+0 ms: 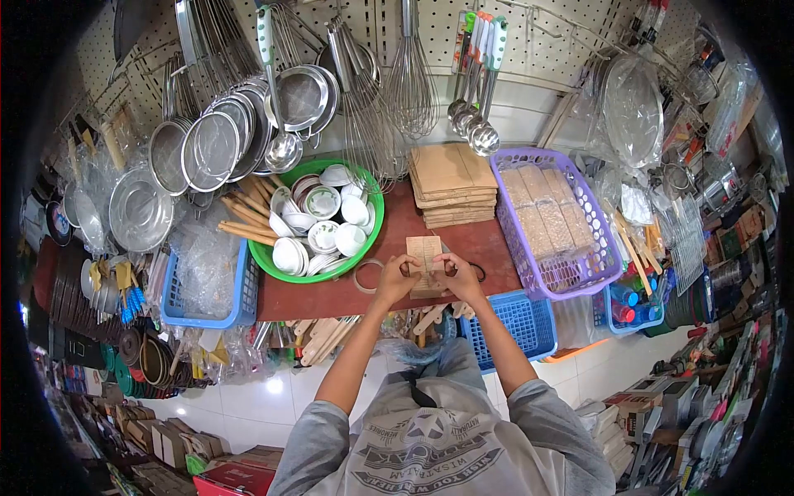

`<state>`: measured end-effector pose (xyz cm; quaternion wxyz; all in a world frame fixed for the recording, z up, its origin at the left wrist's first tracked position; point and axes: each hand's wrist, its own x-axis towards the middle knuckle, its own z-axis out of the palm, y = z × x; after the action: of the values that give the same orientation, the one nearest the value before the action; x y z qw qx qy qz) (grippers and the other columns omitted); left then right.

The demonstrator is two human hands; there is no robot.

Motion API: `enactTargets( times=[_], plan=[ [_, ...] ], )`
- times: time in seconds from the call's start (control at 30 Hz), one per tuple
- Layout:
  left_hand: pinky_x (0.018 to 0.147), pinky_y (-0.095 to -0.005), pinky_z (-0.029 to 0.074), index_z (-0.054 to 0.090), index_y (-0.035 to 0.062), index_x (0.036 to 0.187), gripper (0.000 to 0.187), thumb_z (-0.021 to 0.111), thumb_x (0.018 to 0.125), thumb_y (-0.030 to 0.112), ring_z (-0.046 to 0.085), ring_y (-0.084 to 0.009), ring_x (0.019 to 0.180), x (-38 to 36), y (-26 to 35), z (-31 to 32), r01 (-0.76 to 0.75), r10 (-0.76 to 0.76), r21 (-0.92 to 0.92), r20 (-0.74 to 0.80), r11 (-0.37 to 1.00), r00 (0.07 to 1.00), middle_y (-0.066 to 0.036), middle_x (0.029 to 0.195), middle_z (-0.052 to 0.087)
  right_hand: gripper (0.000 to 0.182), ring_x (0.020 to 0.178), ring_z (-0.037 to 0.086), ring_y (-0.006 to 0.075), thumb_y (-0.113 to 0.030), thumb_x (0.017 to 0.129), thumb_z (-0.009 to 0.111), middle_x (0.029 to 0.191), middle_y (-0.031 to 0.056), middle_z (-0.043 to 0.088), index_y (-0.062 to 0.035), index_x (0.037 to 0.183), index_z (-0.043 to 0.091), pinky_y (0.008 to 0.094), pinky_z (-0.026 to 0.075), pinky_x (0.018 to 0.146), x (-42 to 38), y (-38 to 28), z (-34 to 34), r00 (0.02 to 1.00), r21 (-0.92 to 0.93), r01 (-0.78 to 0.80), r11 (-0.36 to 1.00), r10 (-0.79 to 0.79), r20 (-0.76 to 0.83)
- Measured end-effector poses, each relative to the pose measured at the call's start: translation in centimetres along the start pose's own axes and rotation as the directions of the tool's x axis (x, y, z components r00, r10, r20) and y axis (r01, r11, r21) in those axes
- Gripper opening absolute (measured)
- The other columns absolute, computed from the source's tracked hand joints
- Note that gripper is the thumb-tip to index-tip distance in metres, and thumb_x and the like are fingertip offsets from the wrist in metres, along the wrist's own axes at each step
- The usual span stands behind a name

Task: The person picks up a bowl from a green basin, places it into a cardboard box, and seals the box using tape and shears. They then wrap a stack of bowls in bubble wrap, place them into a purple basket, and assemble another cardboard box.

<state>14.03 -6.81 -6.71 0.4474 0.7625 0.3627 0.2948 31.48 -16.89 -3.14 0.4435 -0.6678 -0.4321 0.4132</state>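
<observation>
A small brown cardboard box (425, 287) is held between my two hands above the front of the red tabletop. One cardboard panel with faint printed marks stands up at its far side. My left hand (397, 279) is closed on the box's left edge, with thumb and fingers bent inward. On the opposite edge, my right hand (459, 277) grips in the same way. A roll of tape (366, 277) lies just left of my left hand. Beside my right hand shows a black loop (477, 271), perhaps a scissors handle, partly hidden.
A green basin (376, 219) of small white bowls stands left on the red table (397, 217). Flattened cardboard (453, 183) is stacked behind. A purple basket (571, 285) with wrapped brown packs stands right. Whisks (409, 91), strainers (212, 151) and ladles (482, 136) hang overhead.
</observation>
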Motion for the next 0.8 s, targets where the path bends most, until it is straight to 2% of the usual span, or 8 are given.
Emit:
enactTargets(
  times=[0.07, 0.17, 0.27, 0.37, 0.57, 0.67, 0.8],
  plan=[
    [0.064, -0.0319, 0.043, 0.069, 0.0094, 0.093, 0.024, 0.08, 0.072, 0.016, 0.051, -0.0154, 0.072, 0.1, -0.8, 0.6, 0.047, -0.051, -0.129, -0.03, 0.99, 0.998, -0.002, 0.066, 0.05, 0.028, 0.071, 0.06, 0.0055, -0.007, 0.086, 0.072, 0.082, -0.0048, 0.046, -0.0111, 0.112, 0.061, 0.0254, 0.061, 0.053, 0.8, 1.2, -0.3, 0.998, 0.114, -0.004, 0.993, -0.003, 0.061],
    [0.057, -0.0301, 0.04, 0.069, 0.0097, 0.092, 0.023, 0.08, 0.073, 0.017, 0.048, -0.012, 0.062, 0.1, 0.0, 0.3, 0.072, -0.074, -0.079, -0.02, 0.994, 0.997, -0.001, 0.062, 0.05, 0.031, 0.072, 0.06, 0.0058, -0.004, 0.088, 0.069, 0.082, -0.005, 0.049, -0.0113, 0.116, 0.058, 0.0266, 0.062, 0.054, 1.9, 2.3, -0.6, 0.99, 0.151, 0.029, 0.988, -0.05, 0.132],
    [0.053, -0.0291, 0.038, 0.068, 0.0099, 0.092, 0.023, 0.08, 0.075, 0.017, 0.045, -0.0094, 0.056, -0.4, 1.0, 0.1, 0.094, -0.096, -0.126, -0.009, 0.988, 0.995, 0.0, 0.059, 0.048, 0.032, 0.073, 0.061, 0.0066, -0.004, 0.089, 0.069, 0.085, -0.0041, 0.053, -0.0109, 0.117, 0.056, 0.0272, 0.063, 0.057, 2.0, 1.1, -1.2, 0.98, 0.159, -0.054, 0.986, 0.022, 0.197],
    [0.05, -0.028, 0.039, 0.067, 0.0098, 0.095, 0.025, 0.08, 0.075, 0.016, 0.047, -0.0078, 0.055, -0.4, 0.2, 0.7, 0.131, -0.135, -0.139, -0.02, 0.981, 0.991, 0.001, 0.059, 0.047, 0.032, 0.075, 0.063, 0.0077, -0.006, 0.089, 0.07, 0.088, -0.0025, 0.057, -0.0113, 0.118, 0.056, 0.0275, 0.063, 0.058, 2.2, 0.8, -1.6, 0.973, 0.148, -0.051, 0.988, 0.016, 0.232],
    [0.043, -0.0266, 0.042, 0.065, 0.0085, 0.096, 0.024, 0.079, 0.078, 0.014, 0.047, -0.007, 0.053, -0.8, 1.5, 0.9, 0.32, -0.341, -0.346, 0.001, 0.882, 0.94, 0.001, 0.063, 0.047, 0.031, 0.078, 0.064, 0.0105, -0.006, 0.089, 0.069, 0.09, 0.0004, 0.061, -0.0105, 0.117, 0.058, 0.0295, 0.063, 0.059, 2.8, 1.1, -2.0, 0.957, 0.222, -0.072, 0.972, 0.005, 0.289],
    [0.045, -0.0269, 0.042, 0.064, 0.0084, 0.096, 0.022, 0.077, 0.079, 0.013, 0.048, -0.008, 0.054, -1.2, 2.5, 1.0, 0.286, -0.31, -0.29, -0.041, 0.913, 0.95, 0.0, 0.066, 0.046, 0.03, 0.08, 0.063, 0.0082, -0.009, 0.092, 0.068, 0.09, -0.0012, 0.061, -0.0129, 0.119, 0.057, 0.0297, 0.063, 0.063, 2.9, 0.2, -2.6, 0.94, 0.153, -0.098, 0.983, 0.041, 0.338],
    [0.053, -0.0281, 0.042, 0.065, 0.0081, 0.096, 0.022, 0.077, 0.078, 0.013, 0.048, -0.0103, 0.06, -1.4, 1.3, 1.8, 0.189, -0.212, -0.185, -0.113, 0.964, 0.971, -0.001, 0.069, 0.046, 0.03, 0.08, 0.061, 0.0072, -0.008, 0.091, 0.068, 0.089, -0.003, 0.058, -0.0143, 0.119, 0.058, 0.029, 0.063, 0.064, 3.4, 1.4, -2.6, 0.935, 0.206, -0.093, 0.974, 0.014, 0.354]
  ],
)
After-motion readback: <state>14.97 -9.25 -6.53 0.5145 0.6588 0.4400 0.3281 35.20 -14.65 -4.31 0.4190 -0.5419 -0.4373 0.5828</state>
